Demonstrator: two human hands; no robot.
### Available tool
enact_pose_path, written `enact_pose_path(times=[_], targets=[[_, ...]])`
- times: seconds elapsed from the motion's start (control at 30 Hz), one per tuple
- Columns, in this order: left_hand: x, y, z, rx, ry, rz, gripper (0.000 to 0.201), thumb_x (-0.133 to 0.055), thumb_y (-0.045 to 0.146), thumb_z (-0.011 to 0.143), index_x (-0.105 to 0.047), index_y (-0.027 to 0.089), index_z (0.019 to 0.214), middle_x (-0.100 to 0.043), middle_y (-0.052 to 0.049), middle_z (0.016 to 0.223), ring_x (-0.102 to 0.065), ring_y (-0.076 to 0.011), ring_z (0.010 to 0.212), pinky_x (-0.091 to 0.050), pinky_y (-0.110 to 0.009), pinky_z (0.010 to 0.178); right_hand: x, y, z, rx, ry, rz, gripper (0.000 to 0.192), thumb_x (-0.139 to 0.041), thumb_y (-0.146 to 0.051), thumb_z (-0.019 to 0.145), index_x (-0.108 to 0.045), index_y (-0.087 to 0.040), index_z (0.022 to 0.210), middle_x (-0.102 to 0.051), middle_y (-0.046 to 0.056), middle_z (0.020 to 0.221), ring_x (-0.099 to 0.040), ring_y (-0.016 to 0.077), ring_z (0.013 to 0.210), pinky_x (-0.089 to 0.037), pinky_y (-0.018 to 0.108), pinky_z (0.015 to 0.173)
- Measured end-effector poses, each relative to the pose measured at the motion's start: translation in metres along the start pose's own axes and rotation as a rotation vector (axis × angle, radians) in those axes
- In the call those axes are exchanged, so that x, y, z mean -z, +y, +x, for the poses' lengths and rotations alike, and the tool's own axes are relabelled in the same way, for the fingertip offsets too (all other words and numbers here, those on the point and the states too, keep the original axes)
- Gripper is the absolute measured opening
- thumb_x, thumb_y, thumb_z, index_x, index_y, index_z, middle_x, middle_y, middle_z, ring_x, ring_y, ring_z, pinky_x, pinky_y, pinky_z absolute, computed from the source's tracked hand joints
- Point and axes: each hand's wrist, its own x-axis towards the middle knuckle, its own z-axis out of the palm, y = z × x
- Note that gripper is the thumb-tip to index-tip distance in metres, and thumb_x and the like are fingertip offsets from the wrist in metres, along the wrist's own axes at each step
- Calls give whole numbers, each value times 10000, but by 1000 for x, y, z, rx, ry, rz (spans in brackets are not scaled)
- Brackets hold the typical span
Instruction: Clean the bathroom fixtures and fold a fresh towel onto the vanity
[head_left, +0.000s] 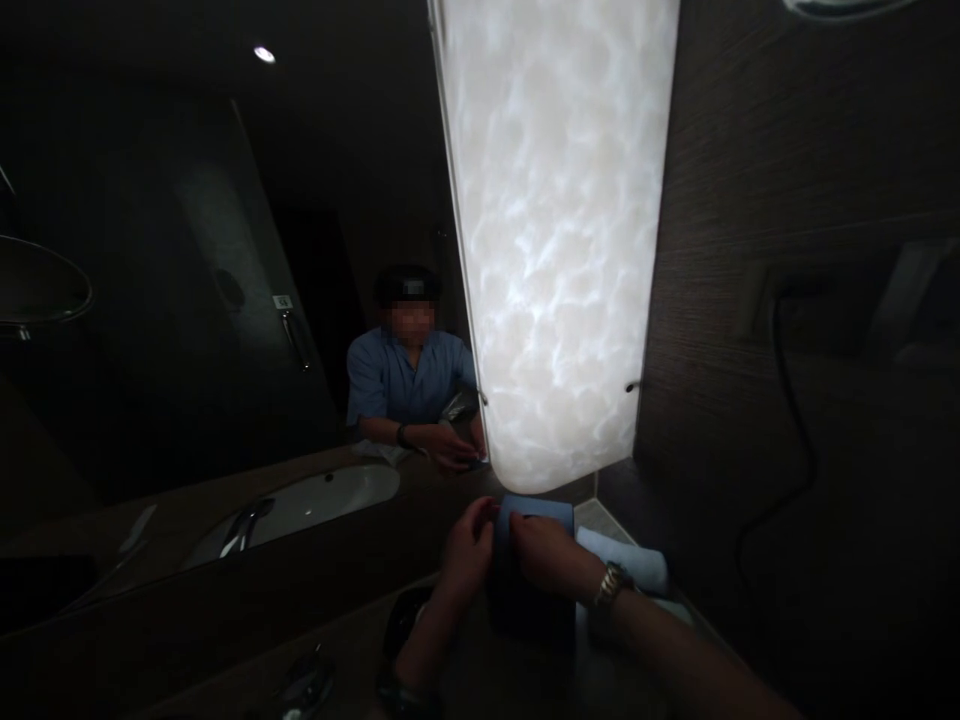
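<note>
A blue box stands in the counter corner; its top is lit and its front side is in deep shadow. My left hand, with a dark band at the wrist, is at the box's left top edge, fingers loosely bent and apart from the thumb. Over the top of the box, my right hand has its fingers curled together in a pinch; what they hold is hidden. A metal-banded watch is on the right wrist. Rolled white towels lie just right of the box.
A bright patterned light panel hangs just above the hands. The wall mirror reflects the wearer in blue and a basin. A tap rises at the lower left. On the right wall hangs a dark cord.
</note>
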Motion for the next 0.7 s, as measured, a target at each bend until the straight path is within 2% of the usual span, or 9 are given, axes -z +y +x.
enact_pose_path(times=[0.1, 0.17, 0.23, 0.3, 0.37, 0.47, 0.53, 0.63, 0.7], targets=[[-18, 6, -7, -15, -86, 223, 580, -511, 38, 762, -625, 110, 1326, -715, -180, 1153, -665, -276, 1105, -458, -382, 1023, 5, 14, 18, -12, 28, 106, 180, -455, -170, 969, -630, -130, 993, -744, 157, 973, -696, 235, 876, -480, 307, 746], [-24, 10, -7, -32, -83, 337, 502, -562, 46, 759, -713, 152, 1226, -701, -173, 1073, -655, -306, 1037, -455, -405, 983, 0, 21, 17, -31, 98, 173, 207, -407, -211, 1010, -602, -149, 981, -736, 134, 957, -693, 214, 873, -480, 292, 745], [-25, 13, -4, -51, -66, 354, 339, -608, 87, 767, -792, 190, 1032, -688, -151, 957, -636, -319, 969, -449, -419, 938, -6, 24, 7, -40, 229, 220, 186, -415, -195, 993, -581, -154, 1066, -723, 133, 986, -687, 230, 908, -500, 331, 806], [-24, 13, 1, -56, -56, 333, 252, -630, 105, 771, -811, 209, 913, -680, -130, 869, -621, -316, 934, -442, -421, 914, -11, 29, -9, -21, 348, 262, 300, -443, -153, 939, -545, -149, 1221, -707, 155, 1086, -670, 266, 1009, -506, 416, 922], [-23, 9, 7, -39, -53, 255, 240, -662, 111, 769, -810, 218, 924, -705, -110, 857, -627, -301, 943, -446, -408, 928, -12, 38, -28, -6, 421, 333, 460, -479, -152, 892, -481, -157, 1352, -660, 182, 1247, -644, 287, 1110, -477, 496, 1029], [-23, -5, 13, 58, 16, 58, 371, -666, 133, 810, -738, 184, 1171, -733, -132, 1141, -657, -276, 1056, -480, -372, 970, -16, 59, -58, -85, 565, 535, 518, -530, -299, 917, -429, -207, 1417, -563, 170, 1420, -583, 287, 1274, -403, 522, 1153], [-25, -18, 11, 173, 89, -75, 418, -635, 165, 859, -662, 122, 1274, -657, -197, 1325, -660, -286, 1145, -500, -379, 1000, -30, 69, -74, -204, 630, 721, 580, -531, -467, 930, -416, -216, 1440, -510, 167, 1488, -495, 300, 1391, -338, 517, 1213], [-31, -32, 0, 305, 117, -230, 318, -642, 264, 891, -696, 111, 1165, -663, -210, 1320, -638, -309, 1232, -483, -411, 1079, -71, 63, -84, -325, 541, 956, 791, -488, -665, 900, -362, -179, 1511, -379, 177, 1604, -355, 324, 1496, -262, 502, 1259], [-32, -39, -12, 347, 120, -280, 298, -655, 314, 889, -708, 126, 1114, -661, -205, 1329, -586, -330, 1307, -431, -440, 1146, -101, 50, -82, -347, 502, 972, 879, -450, -701, 906, -290, -139, 1562, -257, 167, 1668, -232, 312, 1551, -195, 480, 1286]])
